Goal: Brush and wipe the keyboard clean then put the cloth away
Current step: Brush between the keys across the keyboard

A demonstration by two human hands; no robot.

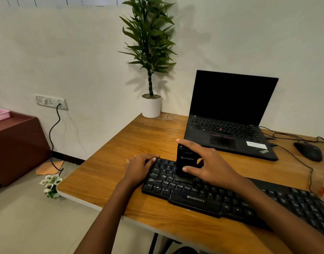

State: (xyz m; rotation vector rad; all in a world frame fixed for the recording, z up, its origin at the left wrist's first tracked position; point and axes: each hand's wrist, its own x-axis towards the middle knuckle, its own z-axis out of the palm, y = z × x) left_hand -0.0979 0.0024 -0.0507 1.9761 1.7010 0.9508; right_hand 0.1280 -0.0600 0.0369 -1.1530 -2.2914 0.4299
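— What is on the tabletop (139,136)?

— A long black keyboard (230,198) lies slantwise along the near edge. Its left end is close to the tabletop's left edge and its right end runs out of sight.

— And the person's hands?

— The right hand (210,165) grips a black block-shaped brush (185,160). The forefinger is laid over the top and the thumb presses the near side. The brush stands upright with its lower end down on the keys in the keyboard's left part.

— The other hand?

— The left hand (141,164) rests on the keyboard's far left corner, fingers laid out loosely over the keys and gripping nothing.

— Anything else up there?

— An open black laptop (230,114) with a dark screen sits toward the far edge, beyond the right hand. A black mouse (308,151) on a cord lies to the laptop's right. A tall leafy plant in a white pot (151,107) stands at the far left corner, against the wall.

— And the cloth?

— Something pale is cut off at the right edge; I cannot tell what it is.
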